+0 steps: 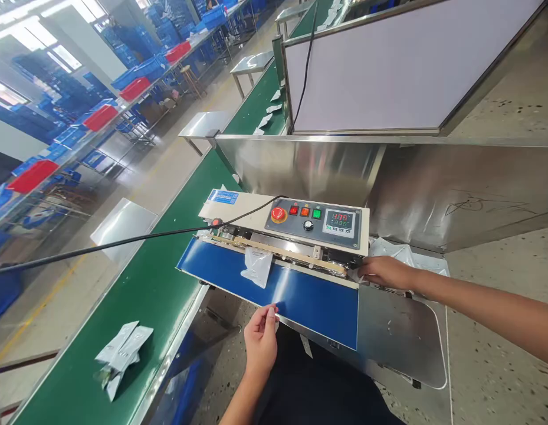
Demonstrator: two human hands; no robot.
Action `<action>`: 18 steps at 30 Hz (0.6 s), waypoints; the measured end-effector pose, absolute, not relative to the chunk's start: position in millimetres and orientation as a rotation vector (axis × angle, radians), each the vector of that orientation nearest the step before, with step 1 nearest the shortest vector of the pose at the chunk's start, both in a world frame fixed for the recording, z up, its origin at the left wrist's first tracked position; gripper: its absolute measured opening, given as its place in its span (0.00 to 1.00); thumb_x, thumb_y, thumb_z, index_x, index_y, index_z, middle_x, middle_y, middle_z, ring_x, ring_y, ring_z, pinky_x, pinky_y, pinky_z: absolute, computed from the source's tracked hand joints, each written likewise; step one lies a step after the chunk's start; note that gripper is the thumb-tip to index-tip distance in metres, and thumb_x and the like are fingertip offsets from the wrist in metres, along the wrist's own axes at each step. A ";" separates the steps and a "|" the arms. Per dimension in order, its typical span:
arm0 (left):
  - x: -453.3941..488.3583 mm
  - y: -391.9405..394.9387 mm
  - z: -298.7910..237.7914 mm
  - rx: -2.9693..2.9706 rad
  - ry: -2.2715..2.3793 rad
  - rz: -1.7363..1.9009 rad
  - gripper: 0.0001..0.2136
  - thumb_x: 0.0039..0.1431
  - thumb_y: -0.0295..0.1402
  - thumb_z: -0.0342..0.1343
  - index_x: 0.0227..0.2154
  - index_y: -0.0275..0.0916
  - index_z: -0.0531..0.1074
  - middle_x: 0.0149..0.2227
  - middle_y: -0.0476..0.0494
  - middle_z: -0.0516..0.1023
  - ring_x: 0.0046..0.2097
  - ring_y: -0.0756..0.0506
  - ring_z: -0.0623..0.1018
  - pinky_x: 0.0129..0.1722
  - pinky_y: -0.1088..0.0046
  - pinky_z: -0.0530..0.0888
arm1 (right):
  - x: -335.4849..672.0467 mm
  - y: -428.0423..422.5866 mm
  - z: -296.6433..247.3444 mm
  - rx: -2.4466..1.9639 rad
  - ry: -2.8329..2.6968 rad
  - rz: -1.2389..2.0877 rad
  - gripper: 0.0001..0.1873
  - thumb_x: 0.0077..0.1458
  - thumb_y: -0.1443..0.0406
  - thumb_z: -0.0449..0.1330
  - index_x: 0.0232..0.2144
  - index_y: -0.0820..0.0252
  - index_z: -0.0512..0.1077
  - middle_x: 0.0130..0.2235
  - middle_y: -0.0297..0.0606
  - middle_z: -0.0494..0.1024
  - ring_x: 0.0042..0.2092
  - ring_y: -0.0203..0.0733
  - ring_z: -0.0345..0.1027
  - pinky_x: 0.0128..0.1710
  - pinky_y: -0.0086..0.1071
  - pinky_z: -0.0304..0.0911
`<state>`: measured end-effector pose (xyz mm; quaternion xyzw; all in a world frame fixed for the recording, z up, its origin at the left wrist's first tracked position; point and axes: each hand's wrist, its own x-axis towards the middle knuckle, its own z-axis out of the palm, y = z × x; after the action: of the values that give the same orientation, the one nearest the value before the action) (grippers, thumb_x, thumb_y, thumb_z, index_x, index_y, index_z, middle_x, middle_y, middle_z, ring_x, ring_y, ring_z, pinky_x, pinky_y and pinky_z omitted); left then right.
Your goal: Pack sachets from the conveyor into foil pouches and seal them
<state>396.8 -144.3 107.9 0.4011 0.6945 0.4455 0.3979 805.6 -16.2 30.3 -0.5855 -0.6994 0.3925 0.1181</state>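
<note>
A cream band sealer [256, 209] with a control panel and a blue belt [318, 307] stands in front of me. One silver-white pouch [257, 265] hangs from its sealing band over the belt. At the machine's right end, my right hand [384, 272] has its fingers closed on a pale pouch [355, 275], mostly hidden by hand and machine. More pouches [395, 252] lie behind that hand. My left hand [261, 342] is at the belt's front edge, thumb and fingertips pinched together; what they hold, if anything, is hidden.
A green conveyor [176, 248] runs past on the left, with a small heap of pouches [123, 357] on it. A black cable [123, 243] crosses above it to the sealer. Steel panels [300, 165] and a white board [371, 71] rise behind. A steel plate [397, 336] adjoins the sealer's right.
</note>
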 end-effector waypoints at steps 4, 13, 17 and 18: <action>418.3 -136.9 113.3 1.201 1.656 1.051 0.22 0.69 0.55 0.65 0.38 0.39 0.89 0.38 0.36 0.88 0.37 0.40 0.86 0.41 0.65 0.85 | 842.9 -28.9 51.8 -1.681 -2.047 1.193 0.14 0.64 0.67 0.60 0.38 0.51 0.87 0.54 0.45 0.85 0.45 0.50 0.79 0.47 0.37 0.67; 540.6 -97.3 134.3 1.671 0.935 1.006 0.18 0.80 0.40 0.53 0.61 0.39 0.81 0.55 0.31 0.87 0.55 0.38 0.86 0.57 0.56 0.83 | 868.4 -123.8 164.8 -1.603 -1.602 1.222 0.28 0.68 0.37 0.62 0.43 0.49 0.88 0.56 0.49 0.85 0.59 0.61 0.79 0.62 0.45 0.74; 571.5 -82.2 138.4 1.800 0.643 0.854 0.18 0.77 0.43 0.57 0.60 0.40 0.81 0.58 0.33 0.86 0.65 0.34 0.81 0.68 0.51 0.76 | 831.1 -144.3 193.5 -1.460 -1.429 1.395 0.26 0.66 0.39 0.68 0.39 0.52 0.88 0.52 0.50 0.86 0.55 0.57 0.82 0.57 0.41 0.77; 574.2 -81.5 138.6 1.779 0.626 0.805 0.16 0.78 0.44 0.56 0.54 0.40 0.84 0.52 0.34 0.88 0.60 0.35 0.84 0.64 0.55 0.79 | 819.6 -148.8 189.6 -1.473 -1.329 1.364 0.26 0.65 0.38 0.68 0.40 0.53 0.88 0.52 0.50 0.87 0.54 0.56 0.82 0.56 0.41 0.78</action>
<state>574.2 -81.5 138.6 0.7418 0.2611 0.3357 0.5186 819.6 -148.8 189.6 -0.5710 -0.5153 0.5287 0.3590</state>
